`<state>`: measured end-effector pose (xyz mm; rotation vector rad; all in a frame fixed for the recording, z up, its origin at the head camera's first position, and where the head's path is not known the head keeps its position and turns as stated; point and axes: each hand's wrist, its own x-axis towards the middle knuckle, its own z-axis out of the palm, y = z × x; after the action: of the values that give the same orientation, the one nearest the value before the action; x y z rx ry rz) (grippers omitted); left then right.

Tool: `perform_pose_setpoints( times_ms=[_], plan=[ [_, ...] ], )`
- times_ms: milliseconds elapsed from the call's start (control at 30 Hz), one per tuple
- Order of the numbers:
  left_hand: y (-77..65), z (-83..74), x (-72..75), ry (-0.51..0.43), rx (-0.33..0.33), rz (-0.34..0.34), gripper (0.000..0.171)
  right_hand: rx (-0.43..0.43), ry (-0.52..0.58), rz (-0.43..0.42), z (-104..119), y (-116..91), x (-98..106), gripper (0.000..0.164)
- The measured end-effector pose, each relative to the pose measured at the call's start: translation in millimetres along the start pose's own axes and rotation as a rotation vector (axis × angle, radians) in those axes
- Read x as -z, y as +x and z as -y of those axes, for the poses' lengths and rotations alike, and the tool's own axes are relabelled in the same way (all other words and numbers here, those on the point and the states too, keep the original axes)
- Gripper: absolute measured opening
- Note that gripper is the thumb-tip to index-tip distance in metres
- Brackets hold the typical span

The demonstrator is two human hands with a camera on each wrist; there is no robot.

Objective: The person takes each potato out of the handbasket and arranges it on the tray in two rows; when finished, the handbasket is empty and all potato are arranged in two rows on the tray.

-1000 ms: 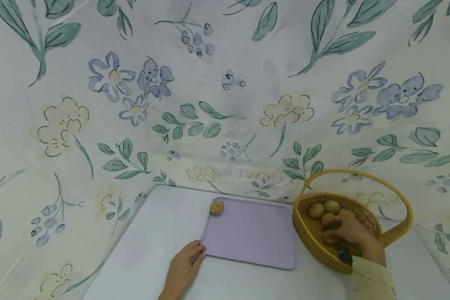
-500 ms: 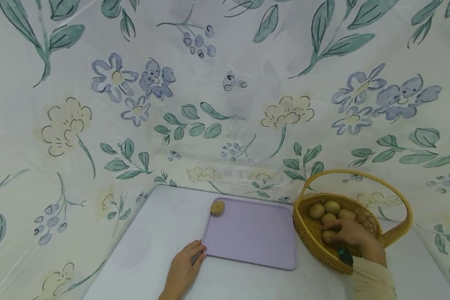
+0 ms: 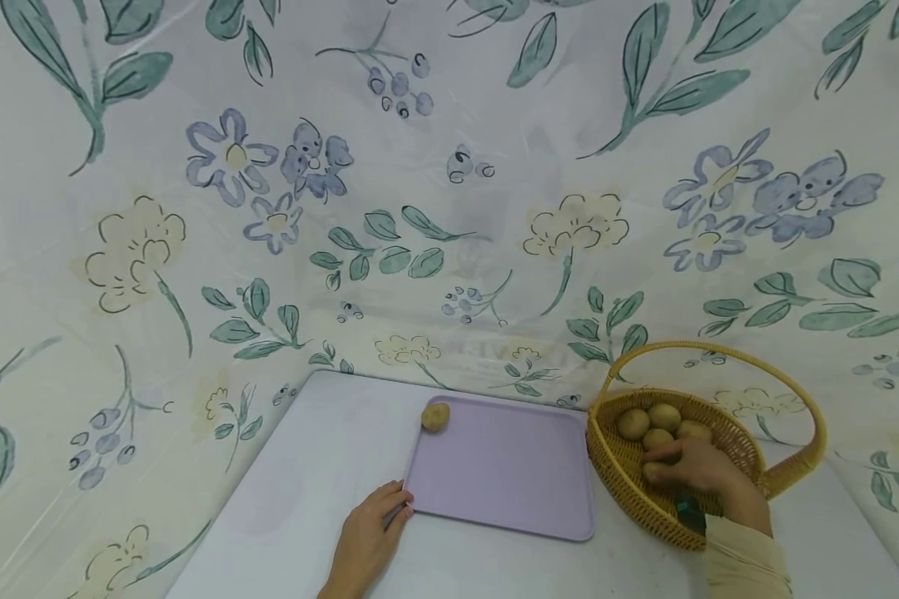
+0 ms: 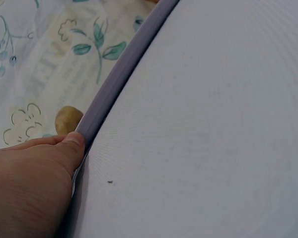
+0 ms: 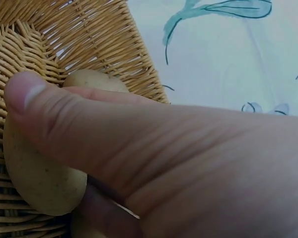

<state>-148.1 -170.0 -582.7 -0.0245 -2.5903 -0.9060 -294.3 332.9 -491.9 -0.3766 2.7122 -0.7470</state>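
Note:
A lilac tray (image 3: 505, 466) lies flat on the white table, and my left hand (image 3: 370, 532) holds its near left corner. The left wrist view has the thumb (image 4: 75, 140) on the tray's rim, with the other fingers mostly out of sight. One potato (image 3: 435, 417) sits in the tray's far left corner. Over at the right, my right hand (image 3: 697, 470) reaches down into a wicker basket (image 3: 622, 491). Its thumb and fingers grip a potato (image 5: 44, 183) low in the basket; the fingers are partly hidden behind it.
Several other potatoes (image 3: 633, 424) rest at the back of the basket. A tall arched handle (image 3: 719, 345) rises over the basket, with the right forearm in front of its near base. A floral cloth (image 3: 494, 249) hangs behind the table (image 3: 285, 466).
My right hand has shifted slightly nearer and down within the basket, closing round a potato and uncovering those behind. The left hand stays at the tray corner.

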Motion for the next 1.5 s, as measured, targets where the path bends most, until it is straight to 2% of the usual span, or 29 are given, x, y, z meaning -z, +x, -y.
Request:
perform_pose_setpoints(
  times_ms=[233, 500, 933, 1133, 1300, 1500],
  plan=[
    [-0.4, -0.2, -1.4, 0.000, 0.005, -0.003, 0.017, -0.031, -0.056, 0.008, 6, -2, 2, 0.042],
    [0.4, 0.9, -4.1, 0.013, -0.005, -0.014, 0.017, -0.022, -0.065, -0.003, 5, -2, 2, 0.042],
    [-1.6, 0.9, -2.5, 0.017, 0.011, 0.007, 0.017, -0.019, -0.083, -0.058, 0, -6, -5, 0.043],
    [-1.4, 2.0, -3.2, 0.015, 0.003, -0.004, 0.017, -0.027, -0.092, -0.100, -5, -6, -10, 0.047],
    [-0.9, 3.2, -3.3, 0.025, 0.001, -0.007, 0.017, -0.015, -0.059, -0.136, -5, -6, -12, 0.047],
    [-0.7, 2.3, -2.5, 0.024, -0.001, -0.016, 0.017, -0.003, 0.022, -0.184, 5, -7, -12, 0.049]
  ],
)
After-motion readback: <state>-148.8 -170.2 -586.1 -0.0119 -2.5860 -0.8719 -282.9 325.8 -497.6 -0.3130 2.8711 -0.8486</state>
